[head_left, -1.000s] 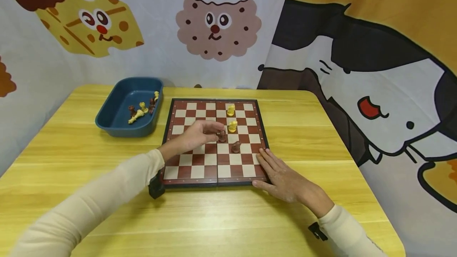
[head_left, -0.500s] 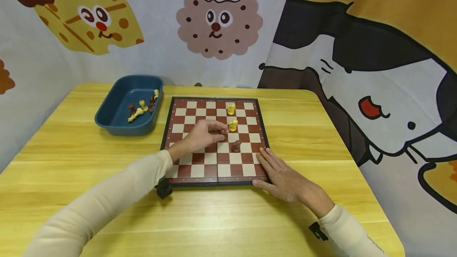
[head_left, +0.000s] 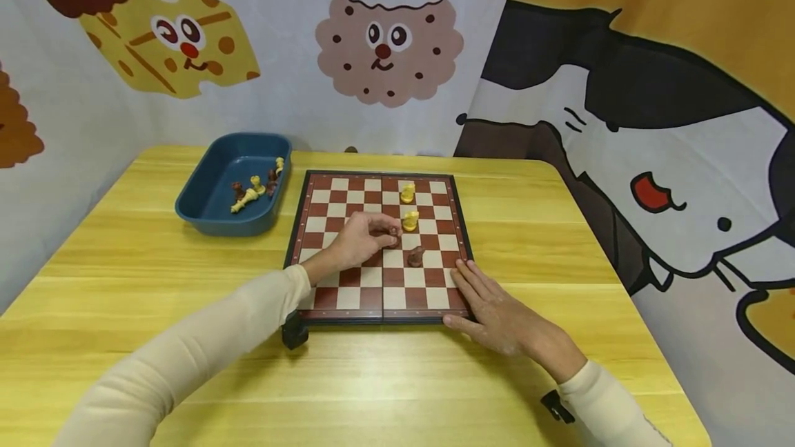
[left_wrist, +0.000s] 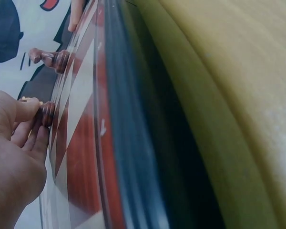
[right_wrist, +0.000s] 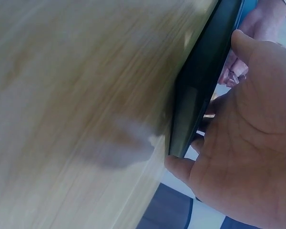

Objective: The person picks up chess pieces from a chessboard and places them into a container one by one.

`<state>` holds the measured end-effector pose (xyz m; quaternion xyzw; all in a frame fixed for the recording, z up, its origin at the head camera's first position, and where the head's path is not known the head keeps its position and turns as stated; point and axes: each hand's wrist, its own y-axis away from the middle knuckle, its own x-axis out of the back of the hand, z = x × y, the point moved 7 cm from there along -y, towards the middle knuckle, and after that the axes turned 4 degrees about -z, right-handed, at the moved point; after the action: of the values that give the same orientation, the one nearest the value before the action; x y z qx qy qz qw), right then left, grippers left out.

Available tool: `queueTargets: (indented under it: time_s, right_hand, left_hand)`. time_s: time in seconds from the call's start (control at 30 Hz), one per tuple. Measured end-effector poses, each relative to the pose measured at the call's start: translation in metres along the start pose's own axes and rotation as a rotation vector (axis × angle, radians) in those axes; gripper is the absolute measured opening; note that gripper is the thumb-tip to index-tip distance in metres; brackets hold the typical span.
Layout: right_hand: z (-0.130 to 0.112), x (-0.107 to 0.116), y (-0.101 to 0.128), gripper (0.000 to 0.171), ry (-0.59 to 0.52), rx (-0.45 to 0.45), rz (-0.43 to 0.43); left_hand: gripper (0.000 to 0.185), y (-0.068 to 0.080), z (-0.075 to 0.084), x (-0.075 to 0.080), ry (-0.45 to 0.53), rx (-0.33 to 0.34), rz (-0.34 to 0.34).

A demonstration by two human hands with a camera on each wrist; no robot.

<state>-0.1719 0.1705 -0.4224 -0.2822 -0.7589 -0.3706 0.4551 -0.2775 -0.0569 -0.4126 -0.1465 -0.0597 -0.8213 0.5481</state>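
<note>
Head view: left hand (head_left: pixel 357 240) over mid chessboard (head_left: pixel 348 299), fingertips curled and pinched on a brown piece (head_left: pixel 393 234) standing on its square, just beside a yellow piece (head_left: pixel 410 220). Left wrist view shows what the head view hides: thumb and fingers (left_wrist: pixel 28 126) closed around that piece's base, against the board surface. Right hand (head_left: pixel 497 312) lies flat, fingers straight, on the board's near right corner; the right wrist view shows its thumb against the board's dark edge (right_wrist: pixel 205 81). Second brown piece (head_left: pixel 416 256) stands free nearby. Blue tray (head_left: pixel 205 209) on the bench (head_left: pixel 124 261) holds spare pieces.
</note>
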Motion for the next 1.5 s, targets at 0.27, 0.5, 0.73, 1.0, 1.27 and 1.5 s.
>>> queueTargets:
  time_s: [0.27, 0.5, 0.73, 1.0, 1.27, 1.5]
  right_hand:
    - [0.002, -0.002, 0.000, 0.093, 0.007, -0.009, -0.004]
    - [-0.002, 0.000, 0.002, 0.091, 0.007, 0.014, 0.019]
    - [0.001, 0.000, 0.001, 0.092, 0.030, -0.001, 0.011]
    - [0.002, -0.002, -0.001, 0.092, 0.035, 0.004, 0.006]
    - [0.003, -0.003, 0.000, 0.093, 0.030, 0.002, 0.009]
    - [0.002, -0.003, -0.001, 0.092, 0.021, 0.008, 0.004]
  left_hand:
    - [0.022, 0.002, 0.000, 0.000, -0.002, -0.002, 0.008]
    - [0.022, 0.003, 0.001, -0.001, -0.016, -0.035, 0.004]
    - [0.024, 0.001, 0.015, 0.006, 0.006, -0.069, 0.032]
    - [0.026, 0.003, 0.019, 0.012, 0.060, -0.052, 0.012]
    - [0.025, 0.003, 0.017, 0.031, 0.046, -0.038, 0.070]
    - [0.024, 0.008, 0.013, 0.042, 0.079, -0.031, 0.037]
